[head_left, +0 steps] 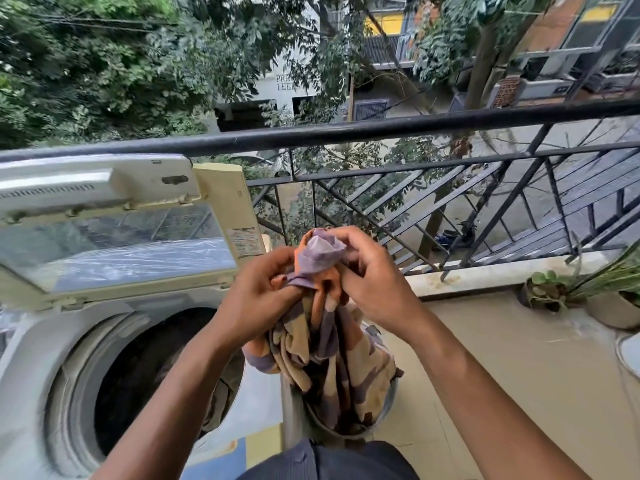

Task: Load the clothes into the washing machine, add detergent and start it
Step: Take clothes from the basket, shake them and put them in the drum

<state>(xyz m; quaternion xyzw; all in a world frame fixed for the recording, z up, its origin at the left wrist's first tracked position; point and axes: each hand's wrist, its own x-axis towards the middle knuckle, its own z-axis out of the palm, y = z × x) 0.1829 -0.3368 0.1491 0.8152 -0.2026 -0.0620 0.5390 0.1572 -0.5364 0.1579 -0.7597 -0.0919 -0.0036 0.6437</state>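
A top-loading washing machine (41, 358) stands at the lower left with its lid (114, 233) raised and its dark drum (145, 372) exposed. Something dark lies inside the drum. A patterned garment (332, 368) in orange, tan and purple hangs between my hands, to the right of the drum. My left hand (256, 292) grips its bunched upper part. My right hand (370, 275) pinches the purple top fold. The garment's lower end drops into a grey bucket (294, 420) beside the machine.
A black metal balcony railing (381, 129) runs across the view behind the machine. Potted plants (550, 289) stand on the tan floor (502, 358) at the right. Trees and buildings lie beyond the railing.
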